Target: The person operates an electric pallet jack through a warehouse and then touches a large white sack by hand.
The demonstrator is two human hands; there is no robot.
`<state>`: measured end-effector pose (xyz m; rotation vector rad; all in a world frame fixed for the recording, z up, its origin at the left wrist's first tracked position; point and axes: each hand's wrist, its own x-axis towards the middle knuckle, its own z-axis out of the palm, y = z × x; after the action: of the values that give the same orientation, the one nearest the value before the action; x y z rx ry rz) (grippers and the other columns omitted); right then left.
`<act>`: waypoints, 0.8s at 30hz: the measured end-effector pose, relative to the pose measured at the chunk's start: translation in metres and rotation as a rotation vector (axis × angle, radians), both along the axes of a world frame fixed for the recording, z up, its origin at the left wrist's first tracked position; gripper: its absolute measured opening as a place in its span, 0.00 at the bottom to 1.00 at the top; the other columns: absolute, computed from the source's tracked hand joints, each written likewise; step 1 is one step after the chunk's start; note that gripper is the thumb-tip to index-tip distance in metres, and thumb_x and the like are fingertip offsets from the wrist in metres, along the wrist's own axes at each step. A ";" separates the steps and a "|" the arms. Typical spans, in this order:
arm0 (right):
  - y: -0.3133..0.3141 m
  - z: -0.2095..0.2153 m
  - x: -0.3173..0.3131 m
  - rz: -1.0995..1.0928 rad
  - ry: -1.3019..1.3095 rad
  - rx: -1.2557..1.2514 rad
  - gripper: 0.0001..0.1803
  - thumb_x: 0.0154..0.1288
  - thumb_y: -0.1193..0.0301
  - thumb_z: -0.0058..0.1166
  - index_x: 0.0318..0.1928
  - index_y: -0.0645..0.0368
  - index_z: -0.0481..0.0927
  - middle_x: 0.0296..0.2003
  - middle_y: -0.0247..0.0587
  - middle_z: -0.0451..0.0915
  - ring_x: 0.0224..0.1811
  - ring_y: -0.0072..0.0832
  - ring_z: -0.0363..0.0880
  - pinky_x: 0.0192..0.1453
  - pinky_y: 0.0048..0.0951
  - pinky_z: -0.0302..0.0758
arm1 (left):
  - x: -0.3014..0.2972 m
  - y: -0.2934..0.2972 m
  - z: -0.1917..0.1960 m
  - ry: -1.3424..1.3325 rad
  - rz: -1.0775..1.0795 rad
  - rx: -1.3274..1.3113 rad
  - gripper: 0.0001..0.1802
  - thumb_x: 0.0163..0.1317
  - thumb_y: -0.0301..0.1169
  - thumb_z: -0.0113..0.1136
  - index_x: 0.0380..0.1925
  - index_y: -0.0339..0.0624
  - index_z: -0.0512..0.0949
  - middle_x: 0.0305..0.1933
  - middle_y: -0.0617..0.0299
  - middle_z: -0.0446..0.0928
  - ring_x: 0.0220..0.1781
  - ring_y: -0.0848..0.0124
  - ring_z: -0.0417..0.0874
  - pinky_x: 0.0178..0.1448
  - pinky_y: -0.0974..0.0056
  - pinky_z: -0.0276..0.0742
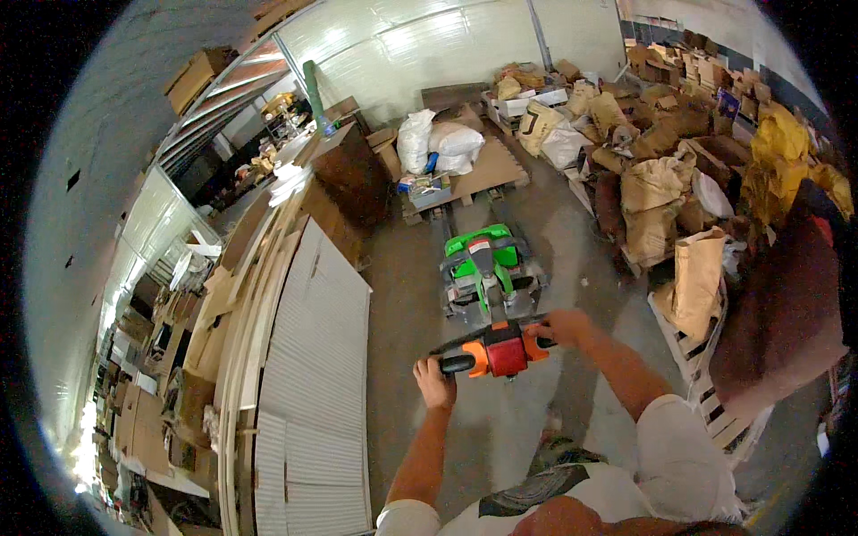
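Observation:
A green electric pallet jack [480, 246] stands in front of me, its steering handle [506, 350] tilted back toward my body. My left hand [434, 382] is closed round the left end of the handle, beside an orange guard. On the right end, my right hand [567, 329] grips the handle with its fingers partly hidden. The jack's forks point away from me at a wooden pallet [500, 176]. White sacks [454, 143] and a box of small items [429, 191] sit on that pallet. How far the forks reach under it is hidden.
White corrugated panels [313, 375] lean along the left, beside a brown cabinet [353, 174]. Paper sacks [657, 188] are heaped on pallets to the right. A tall brown paper bag [699, 281] stands on a nearer pallet [706, 393]. Bare concrete floor [402, 295] runs between.

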<state>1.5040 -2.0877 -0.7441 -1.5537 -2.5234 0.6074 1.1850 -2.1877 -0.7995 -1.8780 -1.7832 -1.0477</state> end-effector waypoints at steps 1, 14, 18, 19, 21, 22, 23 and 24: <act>0.028 0.000 0.000 0.001 -0.017 -0.030 0.41 0.57 0.30 0.30 0.41 0.52 0.81 0.34 0.48 0.81 0.39 0.47 0.79 0.42 0.46 0.74 | 0.000 0.022 0.003 0.000 -0.005 -0.002 0.21 0.41 0.20 0.59 0.40 0.40 0.69 0.43 0.47 0.68 0.49 0.45 0.67 0.59 0.43 0.60; 0.342 0.017 -0.018 0.117 -0.207 0.121 0.37 0.56 0.33 0.38 0.40 0.53 0.82 0.33 0.48 0.81 0.40 0.45 0.80 0.43 0.44 0.75 | -0.024 0.314 -0.007 -0.007 0.122 -0.185 0.28 0.47 0.30 0.66 0.49 0.44 0.66 0.57 0.45 0.62 0.64 0.42 0.57 0.62 0.40 0.60; 0.384 0.050 -0.039 0.036 -0.175 0.044 0.34 0.55 0.34 0.42 0.41 0.50 0.82 0.33 0.45 0.81 0.39 0.44 0.80 0.42 0.43 0.75 | -0.034 0.391 0.018 -0.097 0.132 -0.436 0.30 0.53 0.33 0.63 0.54 0.46 0.60 0.63 0.47 0.55 0.70 0.47 0.50 0.63 0.40 0.61; 0.399 0.052 -0.046 0.002 -0.144 0.047 0.34 0.55 0.34 0.42 0.41 0.49 0.82 0.33 0.44 0.81 0.39 0.43 0.80 0.41 0.43 0.75 | -0.040 0.409 0.019 -0.102 0.139 -0.436 0.30 0.53 0.33 0.63 0.54 0.46 0.60 0.63 0.47 0.55 0.70 0.47 0.50 0.63 0.40 0.61; 0.433 0.059 -0.059 0.031 -0.167 0.061 0.34 0.54 0.34 0.43 0.42 0.48 0.82 0.33 0.44 0.81 0.39 0.43 0.80 0.41 0.43 0.75 | -0.055 0.442 0.017 -0.071 0.178 -0.404 0.30 0.54 0.33 0.63 0.54 0.47 0.59 0.63 0.47 0.55 0.70 0.46 0.50 0.63 0.40 0.61; 0.449 0.061 -0.067 0.053 -0.187 0.075 0.34 0.53 0.33 0.44 0.43 0.47 0.81 0.33 0.43 0.82 0.40 0.42 0.80 0.42 0.43 0.75 | -0.064 0.458 0.015 -0.072 0.184 -0.402 0.30 0.54 0.33 0.63 0.54 0.47 0.59 0.63 0.47 0.55 0.70 0.46 0.50 0.63 0.40 0.61; 0.467 0.057 -0.074 0.060 -0.186 0.078 0.34 0.53 0.33 0.44 0.43 0.47 0.81 0.33 0.43 0.82 0.40 0.42 0.80 0.42 0.43 0.75 | -0.075 0.471 0.013 -0.037 0.195 -0.396 0.29 0.53 0.34 0.63 0.53 0.47 0.60 0.63 0.47 0.56 0.70 0.46 0.50 0.63 0.41 0.61; 0.491 0.050 -0.081 0.085 -0.193 0.100 0.35 0.52 0.33 0.45 0.44 0.46 0.81 0.35 0.43 0.81 0.41 0.42 0.80 0.43 0.43 0.75 | -0.085 0.488 0.013 -0.001 0.205 -0.387 0.29 0.53 0.34 0.63 0.53 0.46 0.61 0.62 0.47 0.56 0.69 0.46 0.51 0.62 0.41 0.62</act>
<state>1.4227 -1.5964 -0.6936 -1.5460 -2.7243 0.3493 1.0996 -1.6999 -0.7865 -1.8413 -2.2500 -0.6664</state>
